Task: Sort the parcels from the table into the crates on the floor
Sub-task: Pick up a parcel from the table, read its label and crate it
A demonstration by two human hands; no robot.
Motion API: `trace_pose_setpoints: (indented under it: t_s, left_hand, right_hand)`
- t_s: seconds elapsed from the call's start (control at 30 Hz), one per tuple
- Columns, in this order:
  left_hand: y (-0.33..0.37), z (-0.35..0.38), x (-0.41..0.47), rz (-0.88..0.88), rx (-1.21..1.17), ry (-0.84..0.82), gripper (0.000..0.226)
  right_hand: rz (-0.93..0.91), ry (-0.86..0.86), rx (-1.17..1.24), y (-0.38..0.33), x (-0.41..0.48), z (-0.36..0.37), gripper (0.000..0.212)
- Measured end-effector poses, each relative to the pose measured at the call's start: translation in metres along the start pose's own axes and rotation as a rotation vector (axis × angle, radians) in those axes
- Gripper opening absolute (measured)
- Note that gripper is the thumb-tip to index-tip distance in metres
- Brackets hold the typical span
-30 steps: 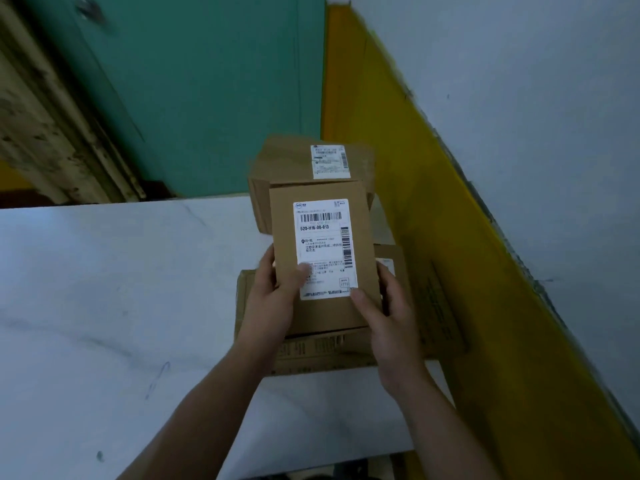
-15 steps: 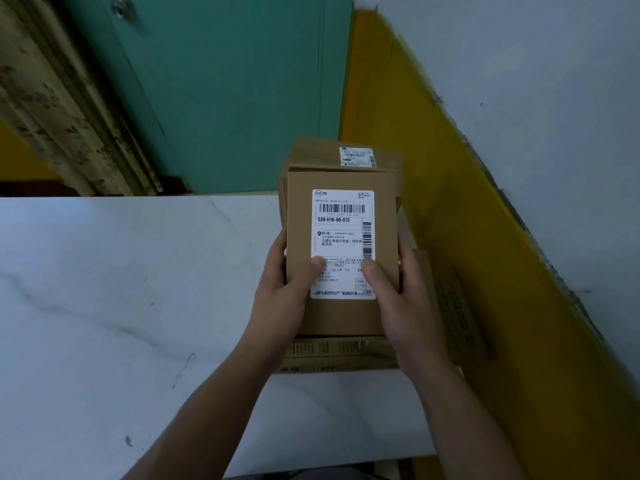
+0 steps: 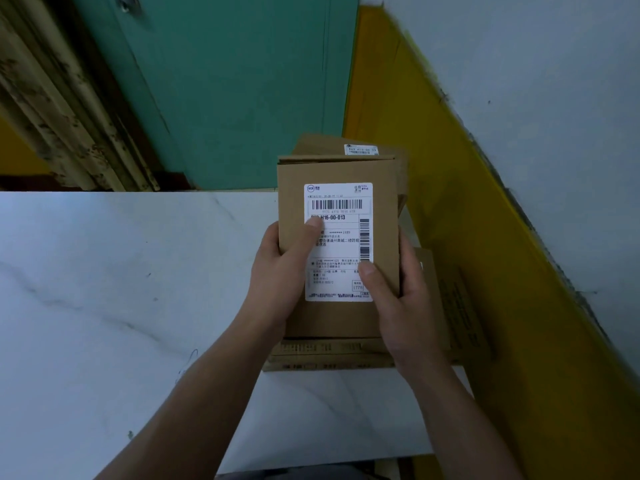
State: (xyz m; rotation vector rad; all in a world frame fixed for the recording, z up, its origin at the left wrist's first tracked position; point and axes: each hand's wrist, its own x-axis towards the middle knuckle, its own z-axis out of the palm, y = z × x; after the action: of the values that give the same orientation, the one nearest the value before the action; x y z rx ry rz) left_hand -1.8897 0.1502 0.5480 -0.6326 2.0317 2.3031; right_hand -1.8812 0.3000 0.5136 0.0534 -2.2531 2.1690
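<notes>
A small brown cardboard parcel (image 3: pixel 381 188) with a white shipping label facing me is lifted above the table. My left hand (image 3: pixel 277 271) grips its left edge, thumb pressed on the label's upper left. My right hand (image 3: pixel 398 299) grips its right edge, thumb on the label's lower right. Beneath it lies a larger flat brown parcel (image 3: pixel 450 306) on the white marble table (image 3: pixel 104 306). Another labelled brown parcel (image 3: pixel 360 147) sits behind, mostly hidden. No crate is in view.
A teal door (image 3: pixel 225 81) and a worn door frame (image 3: pixel 52 98) stand beyond the table's far edge. A yellow and grey wall (image 3: pixel 485 133) runs close along the right side of the table.
The held parcel has come up closer to the camera. My left thumb has slid up the label to its upper left.
</notes>
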Motion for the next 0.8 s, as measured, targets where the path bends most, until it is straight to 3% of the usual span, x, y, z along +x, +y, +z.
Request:
trace_pose_setpoints:
  t_s: [0.6, 0.8]
  left_hand:
    - [-0.006, -0.003, -0.001, 0.065, 0.023, -0.04, 0.035]
    - [-0.011, 0.0, -0.004, 0.056, 0.058, -0.073, 0.038]
  right_hand:
    - [0.083, -0.038, 0.047, -0.009, 0.007, -0.009, 0.056]
    - [0.129, 0.036, 0.029, -0.017, 0.017, -0.009, 0.047]
